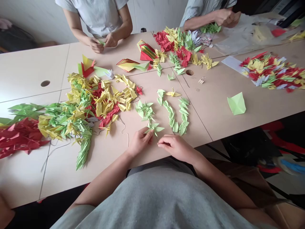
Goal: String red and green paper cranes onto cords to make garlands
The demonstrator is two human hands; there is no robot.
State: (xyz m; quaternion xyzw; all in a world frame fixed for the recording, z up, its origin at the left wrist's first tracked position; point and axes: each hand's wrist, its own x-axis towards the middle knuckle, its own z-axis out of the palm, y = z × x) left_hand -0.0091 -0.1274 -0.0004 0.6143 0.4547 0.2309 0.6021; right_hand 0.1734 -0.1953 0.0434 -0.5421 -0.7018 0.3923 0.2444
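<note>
At the table's near edge, my left hand pinches a green folded paper crane between thumb and fingers. This crane lies at the near end of a short string of green cranes. Just to the right, my right hand has thumb and forefinger pressed together; whatever they hold is too small to make out. Beyond it, more green cranes form a curved strand, with another green strand beside it. One yellow crane rests above them.
Heaped yellow, green and red crane strands cover the left side, with red cranes further left. A green paper sheet, a binder clip and a mixed pile lie right. Two people fold paper opposite; one person's hands show.
</note>
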